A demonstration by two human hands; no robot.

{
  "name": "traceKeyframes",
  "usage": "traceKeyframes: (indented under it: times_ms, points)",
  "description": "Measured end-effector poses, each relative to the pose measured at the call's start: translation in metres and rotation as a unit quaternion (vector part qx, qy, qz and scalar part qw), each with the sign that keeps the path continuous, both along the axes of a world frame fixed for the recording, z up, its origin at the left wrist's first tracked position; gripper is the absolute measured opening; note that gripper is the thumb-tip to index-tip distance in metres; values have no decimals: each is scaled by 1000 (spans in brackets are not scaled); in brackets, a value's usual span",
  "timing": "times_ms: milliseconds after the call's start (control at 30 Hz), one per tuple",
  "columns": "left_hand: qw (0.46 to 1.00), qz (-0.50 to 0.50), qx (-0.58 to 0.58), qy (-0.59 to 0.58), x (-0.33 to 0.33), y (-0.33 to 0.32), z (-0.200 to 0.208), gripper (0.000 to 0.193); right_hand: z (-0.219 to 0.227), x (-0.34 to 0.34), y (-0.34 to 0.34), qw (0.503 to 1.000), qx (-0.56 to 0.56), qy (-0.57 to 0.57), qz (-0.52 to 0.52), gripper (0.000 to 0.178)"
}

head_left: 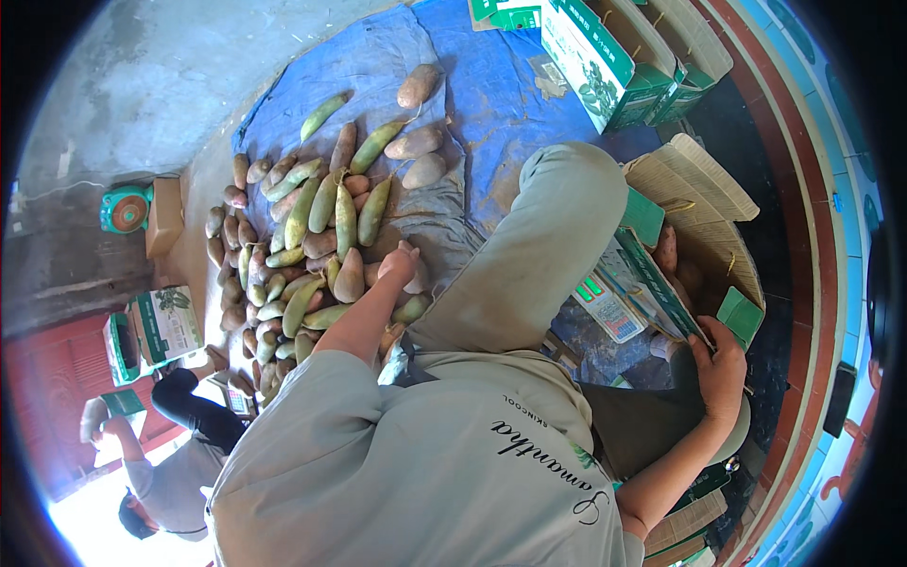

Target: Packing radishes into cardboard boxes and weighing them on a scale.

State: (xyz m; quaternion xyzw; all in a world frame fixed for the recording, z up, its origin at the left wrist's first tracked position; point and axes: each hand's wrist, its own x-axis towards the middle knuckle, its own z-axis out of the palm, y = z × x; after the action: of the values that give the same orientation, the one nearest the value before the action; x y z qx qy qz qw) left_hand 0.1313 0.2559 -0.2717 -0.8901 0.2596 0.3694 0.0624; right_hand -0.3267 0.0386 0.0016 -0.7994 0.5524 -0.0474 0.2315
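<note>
1. Currently my left grip (397,268) is down at the right side of a pile, left of my bent leg (557,222); I cannot tell whether its fingers close around anything.
2. Brown tubers (350,276) lie just left of that grip, and long green vegetables (345,215) are mixed among them, spreading far and left over a blue tarp (501,94).
3. My right grip (722,370) touches the near edge of an open carton (694,180) on the right; how tightly it holds that edge, I cannot tell.
4. Reddish tubers (667,250) sit inside this carton.
5. Just left of it, a scale (619,322) shows a lit green display.
6. At the far right stand green-and-white cartons (578,57).
7. Near left, well apart from my grips, another person (179,487) is by a second green-and-white carton (168,323).
</note>
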Motion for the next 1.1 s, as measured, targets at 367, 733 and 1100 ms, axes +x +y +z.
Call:
traceKeyframes:
  times_ms: [367, 733, 1100]
  points:
    - [991, 76, 46, -101, 22, 27, 16, 53, 4, 4, -1, 999, 18, 14, -24, 30]
    - [975, 97, 46, -197, 30, 85, 12, 61, 1, 7, -6, 999, 1, 25, -26, 36]
    - [958, -99, 246, -110, -11, 114, 23, 55, -5, 6, -4, 999, -20, 14, -29, 37]
